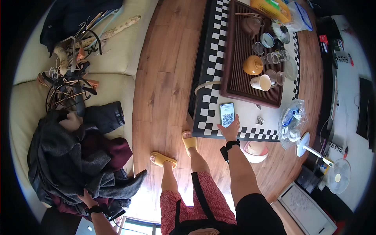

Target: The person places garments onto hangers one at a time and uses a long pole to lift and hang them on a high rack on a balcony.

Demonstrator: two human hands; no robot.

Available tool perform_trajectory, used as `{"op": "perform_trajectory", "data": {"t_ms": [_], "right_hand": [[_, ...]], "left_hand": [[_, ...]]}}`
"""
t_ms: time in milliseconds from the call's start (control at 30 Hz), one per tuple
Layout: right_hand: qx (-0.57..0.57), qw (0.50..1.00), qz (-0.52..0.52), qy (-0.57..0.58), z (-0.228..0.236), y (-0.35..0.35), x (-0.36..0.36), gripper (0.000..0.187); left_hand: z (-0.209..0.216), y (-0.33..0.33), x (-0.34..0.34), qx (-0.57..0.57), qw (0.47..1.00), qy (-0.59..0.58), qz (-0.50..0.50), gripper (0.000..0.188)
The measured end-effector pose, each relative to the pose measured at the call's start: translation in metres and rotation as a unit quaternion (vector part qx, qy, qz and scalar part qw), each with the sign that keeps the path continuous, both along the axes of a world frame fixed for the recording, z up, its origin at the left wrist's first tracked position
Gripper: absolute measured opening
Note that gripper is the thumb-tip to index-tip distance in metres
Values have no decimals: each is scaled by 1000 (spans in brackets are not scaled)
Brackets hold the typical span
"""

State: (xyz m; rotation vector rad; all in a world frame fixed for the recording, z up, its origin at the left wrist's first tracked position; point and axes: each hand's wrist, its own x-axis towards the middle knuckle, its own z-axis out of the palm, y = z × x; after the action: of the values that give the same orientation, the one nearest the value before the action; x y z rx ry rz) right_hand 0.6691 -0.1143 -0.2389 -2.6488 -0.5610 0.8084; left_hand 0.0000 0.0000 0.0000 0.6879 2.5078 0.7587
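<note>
At the near end of the table, my right hand [230, 128] has its thumb and fingers around the lower end of a smartphone [226, 112]. The phone's lit screen faces up and shows a square code. Whether the phone rests on the tabletop or is slightly raised, I cannot tell. On the left, my left hand [88, 199] is closed on the edge of a dark grey coat [94, 178], its fingertips partly sunk in the cloth. The coat lies in a heap on the sofa, with a maroon garment [113, 152] showing among its folds.
The cream sofa [117, 84] also bears a tangle of clothes hangers [72, 88]. A brown slatted tea tray [239, 88] on the checkered-edged table carries a teapot, cups and an orange jar [253, 65]. A clear plastic bag [291, 123] and a white fan [338, 177] stand to the right.
</note>
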Motion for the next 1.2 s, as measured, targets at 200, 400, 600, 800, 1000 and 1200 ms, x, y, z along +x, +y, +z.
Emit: {"op": "perform_trajectory", "data": {"t_ms": [200, 400, 600, 800, 1000, 1200], "right_hand": [[-4, 998, -19, -63, -7, 14, 29, 100], [3, 997, 14, -73, -6, 18, 50, 92], [6, 996, 29, -88, -10, 30, 60, 88], [-42, 995, 32, -81, -4, 41, 63, 86], [-61, 994, 32, -79, 0, 45, 62, 84], [-38, 995, 27, -83, -1, 46, 61, 82]], "left_hand": [[-47, -2, 11, 37, 998, -4, -43, 72], [-42, -3, 3, -44, 995, -55, 72, 77], [-41, -2, 16, -42, 997, -46, 53, 75], [-36, -3, 14, -34, 996, -66, 56, 74], [-36, -6, 11, -31, 995, -75, 50, 74], [-36, -7, 8, -26, 996, -70, 49, 76]]}}
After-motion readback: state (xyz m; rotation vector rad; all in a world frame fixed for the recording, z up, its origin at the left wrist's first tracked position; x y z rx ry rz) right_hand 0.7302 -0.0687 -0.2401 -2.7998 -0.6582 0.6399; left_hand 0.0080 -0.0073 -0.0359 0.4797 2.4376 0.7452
